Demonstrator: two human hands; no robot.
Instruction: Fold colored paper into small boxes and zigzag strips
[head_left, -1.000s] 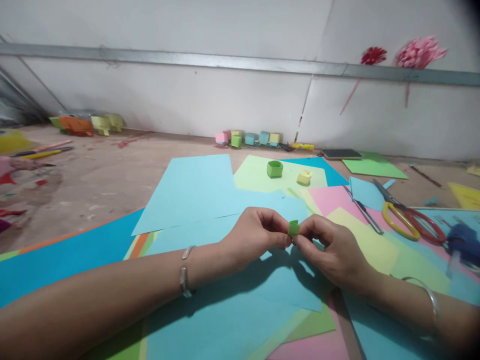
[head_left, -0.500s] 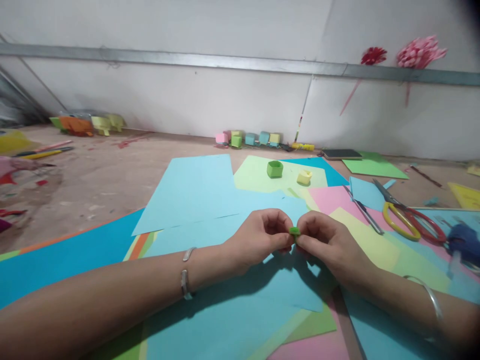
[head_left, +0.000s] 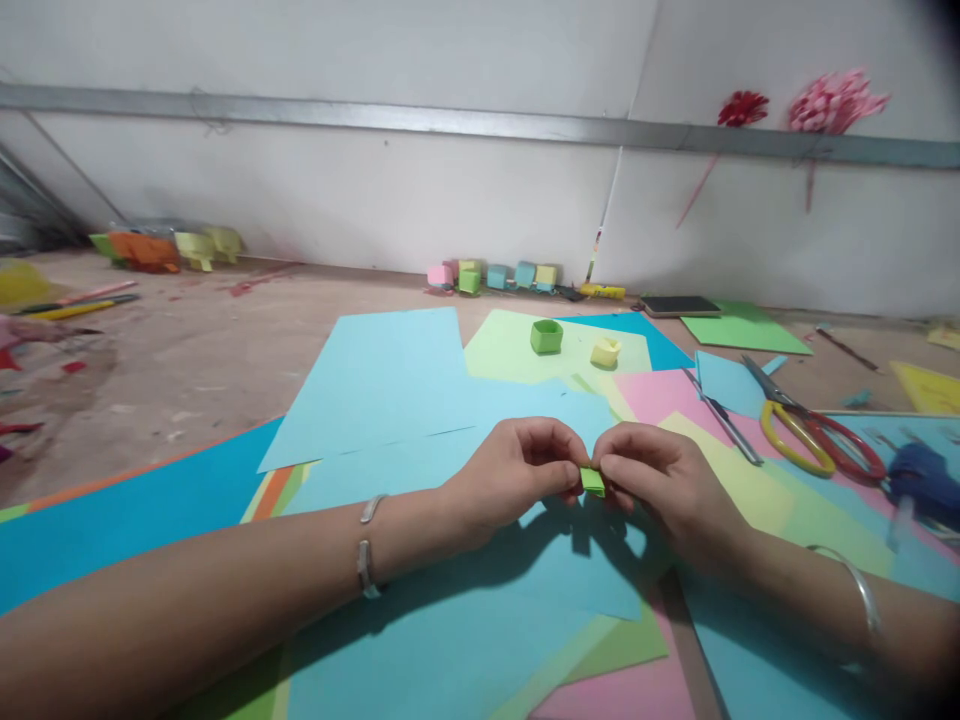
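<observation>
A small folded piece of green paper (head_left: 592, 482) is pinched between my two hands, above light blue sheets of paper (head_left: 450, 560). My left hand (head_left: 517, 475) grips its left side between thumb and fingers. On the other side, the thumb and fingertips of my right hand (head_left: 664, 485) close on its right edge. The lower fingers of both hands are partly hidden. Beyond them, a small open green paper box (head_left: 547, 337) and a smaller yellow folded paper piece (head_left: 605, 352) sit on a pale green sheet (head_left: 495, 350).
Scissors (head_left: 799, 438) with yellow and red handles and a craft knife (head_left: 724, 418) lie to the right. Small coloured paper blocks (head_left: 496, 277) stand along the wall, beside a dark phone-like slab (head_left: 681, 307). Pencils (head_left: 82, 305) and orange paper shapes (head_left: 146, 252) are at the left.
The green paper has turned between my fingers, so a broader face and its folded lower edge now show. Both hands stay in nearly the same place.
</observation>
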